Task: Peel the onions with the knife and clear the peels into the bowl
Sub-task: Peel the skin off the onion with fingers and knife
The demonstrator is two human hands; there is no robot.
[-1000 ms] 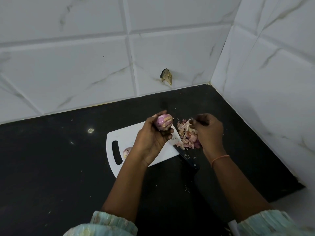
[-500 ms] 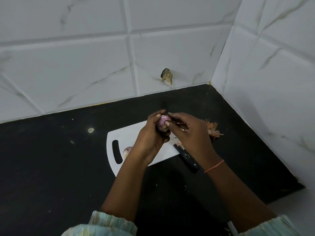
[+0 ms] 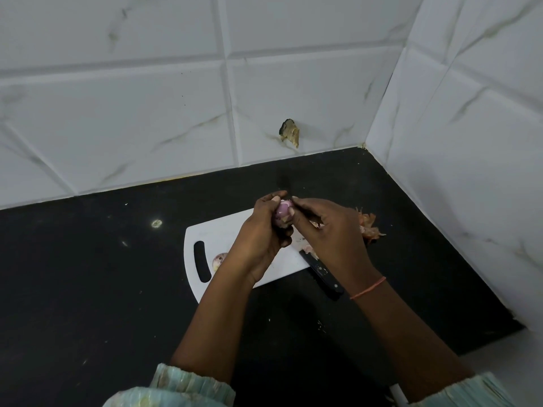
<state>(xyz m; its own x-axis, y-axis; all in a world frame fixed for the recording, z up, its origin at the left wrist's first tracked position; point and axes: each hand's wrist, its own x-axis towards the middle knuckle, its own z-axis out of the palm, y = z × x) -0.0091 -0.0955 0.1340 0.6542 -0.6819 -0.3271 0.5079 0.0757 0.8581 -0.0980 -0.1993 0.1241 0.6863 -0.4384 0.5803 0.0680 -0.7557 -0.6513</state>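
Together, hands [image 3: 264, 236] around onion [image 3: 283, 212]

A white cutting board [image 3: 232, 230] lies mid-surface on the black surface [image 3: 88, 274]. White marble-veined tiles [image 3: 147, 113] line the far and right edges, with a brownish scrap [image 3: 290, 133] stuck near the far right corner.

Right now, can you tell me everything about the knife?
The knife lies flat, unheld, at the right edge of the white cutting board. Its black handle, with small pale rivets, points toward the person and rests on the dark counter. The right hand and onion peels hide its blade.
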